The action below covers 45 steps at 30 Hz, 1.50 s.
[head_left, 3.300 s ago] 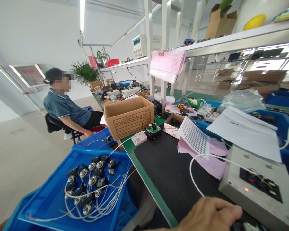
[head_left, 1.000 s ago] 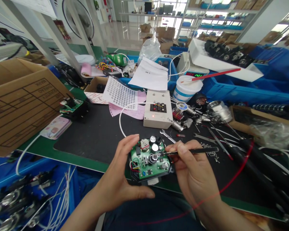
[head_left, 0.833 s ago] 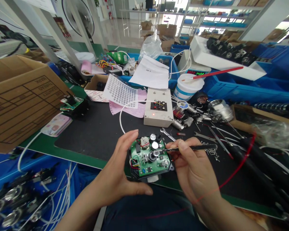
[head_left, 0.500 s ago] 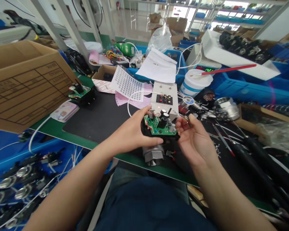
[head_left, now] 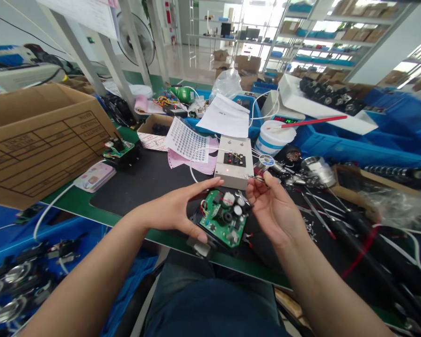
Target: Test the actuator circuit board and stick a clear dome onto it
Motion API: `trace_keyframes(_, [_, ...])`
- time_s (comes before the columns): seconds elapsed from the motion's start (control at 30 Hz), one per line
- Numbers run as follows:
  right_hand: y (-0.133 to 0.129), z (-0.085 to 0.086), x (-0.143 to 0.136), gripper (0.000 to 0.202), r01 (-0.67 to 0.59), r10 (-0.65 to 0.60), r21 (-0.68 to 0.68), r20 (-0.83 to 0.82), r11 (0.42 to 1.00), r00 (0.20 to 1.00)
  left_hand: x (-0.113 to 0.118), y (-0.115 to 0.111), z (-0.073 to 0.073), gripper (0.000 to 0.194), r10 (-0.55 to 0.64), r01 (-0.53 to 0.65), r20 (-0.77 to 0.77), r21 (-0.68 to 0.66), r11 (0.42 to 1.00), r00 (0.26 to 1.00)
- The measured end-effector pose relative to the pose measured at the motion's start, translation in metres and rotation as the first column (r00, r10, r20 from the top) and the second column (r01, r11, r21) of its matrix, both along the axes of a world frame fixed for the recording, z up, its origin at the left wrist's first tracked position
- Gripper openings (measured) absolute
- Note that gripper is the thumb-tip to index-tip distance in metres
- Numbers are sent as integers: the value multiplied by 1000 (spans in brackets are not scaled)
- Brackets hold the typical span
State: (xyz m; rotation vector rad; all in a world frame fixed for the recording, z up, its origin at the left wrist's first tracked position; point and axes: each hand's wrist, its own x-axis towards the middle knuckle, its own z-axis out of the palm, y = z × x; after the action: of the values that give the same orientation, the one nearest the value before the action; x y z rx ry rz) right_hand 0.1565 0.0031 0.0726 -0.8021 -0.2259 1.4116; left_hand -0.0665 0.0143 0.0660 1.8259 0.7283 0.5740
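Note:
A green circuit board (head_left: 224, 217) crowded with capacitors and wires sits on a black housing, its face tilted up towards me. A metal hex fitting (head_left: 200, 248) shows under the housing's near left side. My left hand (head_left: 175, 206) is beside the board's left edge, thumb and fingers spread wide apart; whether the thumb touches the housing I cannot tell. At the board's right, my right hand (head_left: 272, 201) pinches a small, thin metal piece (head_left: 256, 178) between thumb and forefinger. Its exact kind is not clear. The other right fingers are curled near the board's corner.
Behind the board stands a grey switch box (head_left: 233, 175). A white tub (head_left: 273, 138) with a red brush (head_left: 312, 122) across it is farther back. Another board unit (head_left: 119, 152) sits left, beside a cardboard box (head_left: 49, 150). Long black-handled tools (head_left: 361, 252) lie right.
The board unit has turned and tipped, so its face shows more fully. My left hand has loosened from around it and spread its fingers. My right hand keeps its pinch. The camera view has tilted up.

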Motion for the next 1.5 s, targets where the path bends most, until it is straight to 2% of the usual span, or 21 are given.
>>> trace_keyframes(0.07, [5,2,-3,26,2,-2,25,8,1000,1000,-1,-1,-3,103,-59,76,140,-118,990,988])
trace_keyframes(0.13, [7,2,-10,25,-5,5,53,3,999,1000,1,-6,-6,92,-47,80,200,-164,983,979])
trace_keyframes(0.27, [-1,4,-32,27,20,-14,161,-38,987,999,2,-31,-21,49,-14,9,218,20,1000,976])
trace_keyframes(0.33, [-5,6,-43,28,12,-6,207,-33,978,999,0,-45,-32,38,50,-75,313,68,995,949])
trace_keyframes(0.43, [-1,11,-53,28,-30,33,221,-9,975,999,-2,-57,-47,31,157,-178,436,8,984,886])
trace_keyframes(0.57, [16,14,-49,30,-3,6,193,-12,981,1000,4,-52,-49,22,301,-268,480,-138,954,824])
trace_keyframes(0.67, [20,12,-38,30,60,-62,153,7,986,998,14,-38,-42,15,410,-352,486,-211,912,771])
trace_keyframes(0.8, [8,6,-31,32,156,-166,167,48,974,985,34,-23,-36,15,560,-478,450,-293,828,695])
trace_keyframes(0.93, [2,1,-38,32,248,-269,189,99,950,958,55,-24,-33,17,695,-598,392,-355,718,602])
trace_keyframes(1.03, [10,1,-44,33,251,-273,184,107,950,956,61,-28,-36,23,758,-653,355,-386,652,547])
trace_keyframes(1.07, [14,1,-45,35,239,-261,182,106,954,959,59,-29,-37,27,762,-654,346,-392,648,548])
trace_keyframes(1.1, [17,2,-46,37,226,-248,181,107,957,963,55,-30,-38,32,742,-635,347,-384,671,574])
trace_keyframes(1.17, [20,3,-47,40,198,-220,186,110,962,969,43,-30,-40,51,620,-541,376,-303,784,689])
trace_keyframes(1.23, [20,4,-46,42,176,-199,193,104,965,975,29,-30,-40,84,437,-416,353,-137,899,828])
trace_keyframes(1.27, [20,4,-46,42,169,-190,194,98,966,977,22,-30,-38,100,363,-365,299,-54,930,882])
trace_keyframes(1.3, [18,5,-45,43,161,-182,195,95,967,979,17,-31,-35,109,321,-332,232,9,943,918])
trace_keyframes(1.37, [15,6,-44,42,152,-175,198,99,968,980,10,-31,-30,110,289,-299,112,86,950,951])
trace_keyframes(1.5, [5,7,-39,41,159,-187,201,126,967,974,12,-30,-25,101,301,-312,94,135,940,949])
